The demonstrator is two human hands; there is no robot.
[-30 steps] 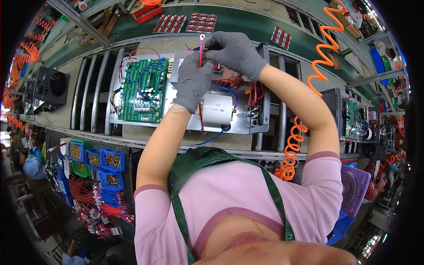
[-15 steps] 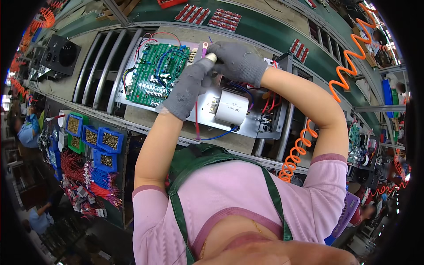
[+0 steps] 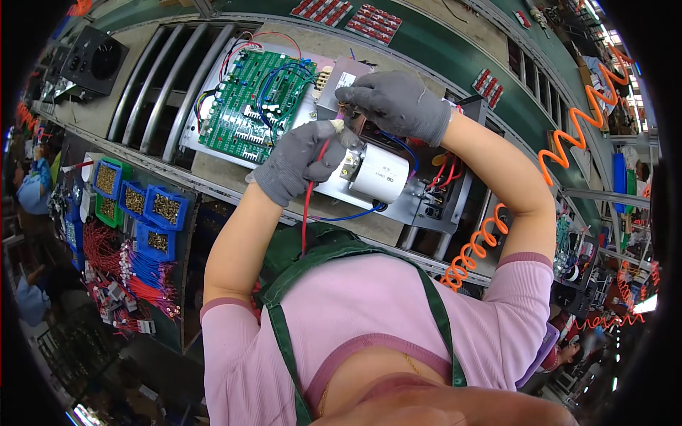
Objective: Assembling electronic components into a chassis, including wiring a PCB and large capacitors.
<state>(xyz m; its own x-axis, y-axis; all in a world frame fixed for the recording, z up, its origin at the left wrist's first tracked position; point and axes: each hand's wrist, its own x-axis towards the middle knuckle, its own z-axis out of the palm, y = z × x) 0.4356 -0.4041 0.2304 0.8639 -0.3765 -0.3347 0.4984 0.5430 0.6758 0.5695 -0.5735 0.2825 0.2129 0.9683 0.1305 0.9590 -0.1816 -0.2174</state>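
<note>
Both my hands wear grey gloves, with bare fingertips showing on the left one. My left hand (image 3: 302,160) is closed round a red wire (image 3: 307,216), which hangs down toward my apron. My right hand (image 3: 401,106) has its fingers bent and pinched just beyond the left fingertips, at a small copper-coloured piece that is mostly hidden. Under the hands lies a metal chassis (image 3: 323,190). On it sit a green circuit board (image 3: 245,106), a white cylindrical capacitor (image 3: 381,174) with screw terminals, and a silver box (image 3: 348,77) by the right fingers.
The chassis rests on a board over a roller conveyor (image 3: 160,92). Blue bins (image 3: 167,207) of small metal parts and red and blue wire bundles (image 3: 145,280) stand at the left. An orange coiled hose (image 3: 476,248) hangs at the right. A black box (image 3: 96,60) stands far left.
My hands have come slightly nearer and drawn a little apart, uncovering the silver box. The red wire now runs up through my left fingers. The purple-sleeved lug has dropped from above my hands.
</note>
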